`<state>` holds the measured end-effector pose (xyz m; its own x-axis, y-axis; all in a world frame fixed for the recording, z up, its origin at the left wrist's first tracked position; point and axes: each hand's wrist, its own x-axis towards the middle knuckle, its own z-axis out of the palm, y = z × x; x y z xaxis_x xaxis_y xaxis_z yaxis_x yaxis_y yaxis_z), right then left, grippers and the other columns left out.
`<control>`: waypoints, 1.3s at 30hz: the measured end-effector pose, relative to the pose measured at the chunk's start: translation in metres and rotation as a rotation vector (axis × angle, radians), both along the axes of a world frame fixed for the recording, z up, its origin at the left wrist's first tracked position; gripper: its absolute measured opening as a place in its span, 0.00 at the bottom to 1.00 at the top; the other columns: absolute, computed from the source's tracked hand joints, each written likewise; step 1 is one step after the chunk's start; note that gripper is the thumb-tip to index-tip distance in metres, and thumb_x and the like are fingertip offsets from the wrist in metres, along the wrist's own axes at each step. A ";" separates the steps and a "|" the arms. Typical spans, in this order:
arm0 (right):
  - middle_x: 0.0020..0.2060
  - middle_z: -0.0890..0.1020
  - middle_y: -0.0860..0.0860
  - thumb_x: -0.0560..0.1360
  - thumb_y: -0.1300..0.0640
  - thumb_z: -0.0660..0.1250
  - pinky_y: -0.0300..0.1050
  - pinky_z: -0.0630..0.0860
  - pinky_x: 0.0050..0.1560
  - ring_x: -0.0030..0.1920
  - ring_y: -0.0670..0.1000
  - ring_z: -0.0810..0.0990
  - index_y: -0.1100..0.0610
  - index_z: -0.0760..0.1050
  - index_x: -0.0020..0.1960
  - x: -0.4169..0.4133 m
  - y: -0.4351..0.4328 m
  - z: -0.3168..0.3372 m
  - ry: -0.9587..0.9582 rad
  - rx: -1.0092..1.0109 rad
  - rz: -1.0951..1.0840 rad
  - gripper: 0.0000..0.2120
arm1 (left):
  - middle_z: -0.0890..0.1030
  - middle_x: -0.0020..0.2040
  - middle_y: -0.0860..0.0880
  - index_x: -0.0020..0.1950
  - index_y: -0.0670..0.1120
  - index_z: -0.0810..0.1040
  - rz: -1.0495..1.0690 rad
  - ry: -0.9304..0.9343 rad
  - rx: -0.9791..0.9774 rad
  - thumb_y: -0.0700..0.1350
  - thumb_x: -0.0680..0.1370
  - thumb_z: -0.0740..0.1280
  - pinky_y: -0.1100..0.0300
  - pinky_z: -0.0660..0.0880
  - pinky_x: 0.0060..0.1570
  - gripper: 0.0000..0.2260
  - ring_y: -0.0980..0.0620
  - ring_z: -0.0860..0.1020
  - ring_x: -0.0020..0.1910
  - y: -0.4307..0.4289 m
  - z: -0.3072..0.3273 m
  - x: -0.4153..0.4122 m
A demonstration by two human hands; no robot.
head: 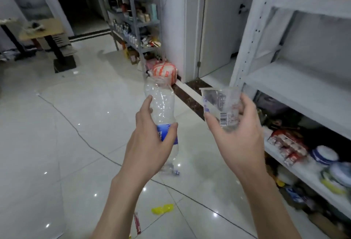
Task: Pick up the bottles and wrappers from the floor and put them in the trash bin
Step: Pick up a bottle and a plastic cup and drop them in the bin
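My left hand (150, 140) grips a crumpled clear plastic bottle (161, 102) with a blue label, held upside down at chest height. My right hand (235, 130) holds a clear plastic wrapper (220, 103) with a barcode and blue print. On the white tiled floor below lie a yellow wrapper (162, 209) and a red stick-shaped wrapper (137, 223), both near my forearms. A small blue bit of litter (175, 172) lies under the bottle. No trash bin shows in the view.
A white shelf rack (296, 79) with packets and bowls runs along the right. A grey rack (136, 22) of goods stands at the back, with an orange-and-white bag (164, 71) at its foot. A small table (43, 29) stands far left. A thin cable (79, 134) crosses the floor.
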<state>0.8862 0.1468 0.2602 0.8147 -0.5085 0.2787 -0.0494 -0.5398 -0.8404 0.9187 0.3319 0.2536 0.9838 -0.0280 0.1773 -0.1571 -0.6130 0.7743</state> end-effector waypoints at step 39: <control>0.72 0.72 0.47 0.70 0.31 0.70 0.56 0.75 0.66 0.68 0.48 0.74 0.48 0.56 0.78 -0.677 -0.508 -0.100 0.200 0.063 -1.169 0.45 | 0.65 0.72 0.52 0.80 0.63 0.48 -1.199 0.184 0.108 0.56 0.80 0.67 0.61 0.66 0.57 0.35 0.75 0.67 0.52 -0.637 -0.119 -0.496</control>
